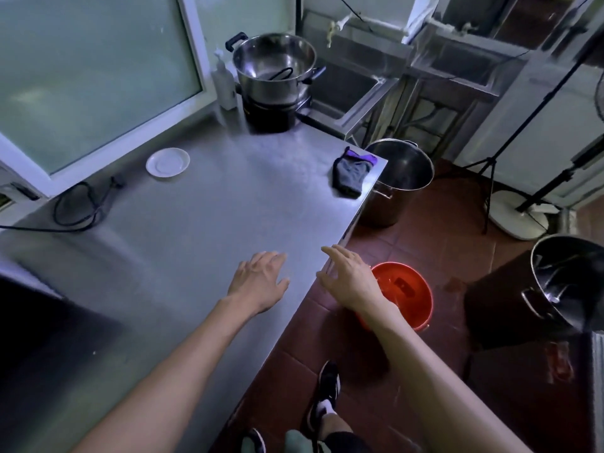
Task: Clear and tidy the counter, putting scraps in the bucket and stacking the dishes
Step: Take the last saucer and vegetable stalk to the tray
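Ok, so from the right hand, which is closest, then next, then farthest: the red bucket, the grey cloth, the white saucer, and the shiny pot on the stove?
From the right hand, in the head view:
1. Red bucket, on the floor just beside it, off the counter's edge.
2. Grey cloth, at the counter's far right corner.
3. White saucer, far left, near the window.
4. Shiny pot, on the stove at the back.

A saucer [167, 162] lies on the counter [196, 223], left of the cloth [351, 175]; the bucket [412, 289] stands beside it.
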`<state>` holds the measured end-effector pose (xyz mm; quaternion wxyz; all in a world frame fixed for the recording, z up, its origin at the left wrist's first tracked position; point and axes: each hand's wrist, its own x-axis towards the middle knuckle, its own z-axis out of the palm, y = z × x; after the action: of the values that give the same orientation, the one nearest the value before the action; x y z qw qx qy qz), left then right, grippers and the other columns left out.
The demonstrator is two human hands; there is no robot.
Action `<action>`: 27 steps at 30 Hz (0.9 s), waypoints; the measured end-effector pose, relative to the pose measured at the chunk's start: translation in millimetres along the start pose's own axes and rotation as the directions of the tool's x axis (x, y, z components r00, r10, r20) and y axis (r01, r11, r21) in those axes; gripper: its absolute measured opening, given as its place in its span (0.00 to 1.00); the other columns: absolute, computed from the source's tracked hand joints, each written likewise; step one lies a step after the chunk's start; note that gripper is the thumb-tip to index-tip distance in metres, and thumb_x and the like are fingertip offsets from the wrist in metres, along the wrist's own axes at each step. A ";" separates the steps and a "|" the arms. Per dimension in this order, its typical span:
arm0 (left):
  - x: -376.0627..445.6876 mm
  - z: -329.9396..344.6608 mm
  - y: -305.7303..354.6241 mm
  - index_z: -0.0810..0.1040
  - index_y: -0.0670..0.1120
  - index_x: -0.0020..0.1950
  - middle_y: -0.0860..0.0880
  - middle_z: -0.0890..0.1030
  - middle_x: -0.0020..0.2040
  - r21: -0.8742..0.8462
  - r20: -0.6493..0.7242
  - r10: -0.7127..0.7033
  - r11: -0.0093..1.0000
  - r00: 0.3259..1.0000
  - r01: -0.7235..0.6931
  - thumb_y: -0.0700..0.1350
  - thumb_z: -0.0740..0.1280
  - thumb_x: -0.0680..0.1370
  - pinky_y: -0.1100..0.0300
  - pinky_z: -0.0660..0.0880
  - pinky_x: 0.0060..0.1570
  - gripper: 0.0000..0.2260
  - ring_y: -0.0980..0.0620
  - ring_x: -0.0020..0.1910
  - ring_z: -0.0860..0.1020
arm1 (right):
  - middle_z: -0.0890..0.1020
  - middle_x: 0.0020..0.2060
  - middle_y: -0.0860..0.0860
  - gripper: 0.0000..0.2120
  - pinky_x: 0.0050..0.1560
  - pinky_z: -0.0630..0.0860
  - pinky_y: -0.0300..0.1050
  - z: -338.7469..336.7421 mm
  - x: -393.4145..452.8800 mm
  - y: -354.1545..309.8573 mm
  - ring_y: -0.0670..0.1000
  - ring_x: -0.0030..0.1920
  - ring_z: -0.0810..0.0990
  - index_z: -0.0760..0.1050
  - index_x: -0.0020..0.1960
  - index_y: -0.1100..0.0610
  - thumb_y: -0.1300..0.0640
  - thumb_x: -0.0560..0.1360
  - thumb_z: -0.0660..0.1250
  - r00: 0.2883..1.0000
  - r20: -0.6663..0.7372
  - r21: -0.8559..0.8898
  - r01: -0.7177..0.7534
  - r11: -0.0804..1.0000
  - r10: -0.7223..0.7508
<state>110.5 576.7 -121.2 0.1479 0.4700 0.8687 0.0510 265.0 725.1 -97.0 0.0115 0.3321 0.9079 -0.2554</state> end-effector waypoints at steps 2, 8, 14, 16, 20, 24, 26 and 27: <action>20.6 -5.4 6.7 0.60 0.53 0.78 0.52 0.64 0.77 0.005 0.002 -0.044 0.999 0.999 0.044 0.58 0.58 0.81 0.50 0.62 0.69 0.27 0.50 0.76 0.61 | 0.70 0.72 0.47 0.29 0.66 0.69 0.56 -9.4 27.4 14.6 0.55 0.72 0.67 0.65 0.75 0.48 0.45 0.76 0.66 0.999 0.015 -0.004 0.043 0.999 -0.043; 60.0 -13.6 6.6 0.61 0.53 0.78 0.52 0.64 0.77 -0.019 -0.003 -0.208 0.978 0.978 0.208 0.58 0.59 0.80 0.51 0.62 0.69 0.27 0.50 0.76 0.60 | 0.73 0.68 0.49 0.28 0.64 0.71 0.57 -27.5 98.9 41.7 0.56 0.68 0.71 0.66 0.75 0.50 0.46 0.77 0.66 0.982 0.091 -0.017 0.165 0.986 -0.163; 61.2 -11.5 -14.2 0.61 0.52 0.78 0.51 0.64 0.77 -0.046 0.005 -0.361 0.932 0.933 0.361 0.57 0.60 0.80 0.50 0.64 0.70 0.27 0.50 0.75 0.62 | 0.71 0.70 0.48 0.28 0.66 0.69 0.56 -16.7 145.4 21.7 0.55 0.71 0.67 0.65 0.75 0.50 0.46 0.78 0.65 0.935 0.205 -0.006 0.296 0.955 -0.288; 61.4 -11.9 -24.8 0.62 0.51 0.78 0.51 0.66 0.77 -0.055 -0.004 -0.397 0.917 0.918 0.396 0.57 0.61 0.80 0.50 0.64 0.70 0.27 0.50 0.75 0.63 | 0.71 0.70 0.49 0.28 0.66 0.68 0.55 -8.8 161.7 9.0 0.56 0.71 0.67 0.65 0.75 0.50 0.46 0.78 0.65 0.914 0.232 -0.006 0.344 0.939 -0.333; 61.9 -11.3 -50.5 0.64 0.51 0.77 0.51 0.68 0.75 -0.090 -0.033 -0.469 0.881 0.883 0.464 0.57 0.62 0.80 0.51 0.66 0.69 0.27 0.50 0.73 0.65 | 0.69 0.72 0.49 0.28 0.69 0.67 0.54 5.7 192.2 -21.0 0.55 0.73 0.65 0.64 0.76 0.50 0.46 0.79 0.65 0.873 0.278 -0.018 0.421 0.907 -0.400; 64.9 -9.3 -80.0 0.65 0.51 0.77 0.51 0.68 0.75 -0.160 -0.058 -0.545 0.832 0.837 0.531 0.57 0.62 0.79 0.50 0.68 0.68 0.26 0.50 0.73 0.66 | 0.67 0.75 0.49 0.29 0.71 0.65 0.55 17.2 223.1 -52.4 0.55 0.75 0.63 0.62 0.77 0.49 0.45 0.79 0.64 0.824 0.350 -0.064 0.495 0.867 -0.445; 67.2 -8.0 -93.9 0.65 0.51 0.76 0.51 0.68 0.74 -0.198 -0.070 -0.578 0.807 0.813 0.557 0.56 0.62 0.80 0.50 0.67 0.68 0.26 0.50 0.73 0.65 | 0.66 0.76 0.49 0.29 0.71 0.63 0.54 21.8 236.5 -67.6 0.54 0.76 0.61 0.61 0.78 0.49 0.44 0.79 0.63 0.806 0.382 -0.095 0.522 0.848 -0.453; 69.8 -8.9 -100.8 0.65 0.51 0.76 0.52 0.68 0.74 -0.212 -0.074 -0.589 0.798 0.805 0.564 0.56 0.62 0.80 0.50 0.67 0.68 0.26 0.50 0.74 0.65 | 0.65 0.76 0.48 0.29 0.72 0.63 0.54 23.8 244.0 -75.3 0.54 0.76 0.60 0.60 0.78 0.48 0.44 0.79 0.63 0.797 0.394 -0.110 0.536 0.837 -0.458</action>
<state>-8.9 579.4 -150.3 0.1385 0.1628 0.9703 0.1136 25.5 810.7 -129.8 0.1416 0.0262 0.9683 -0.2043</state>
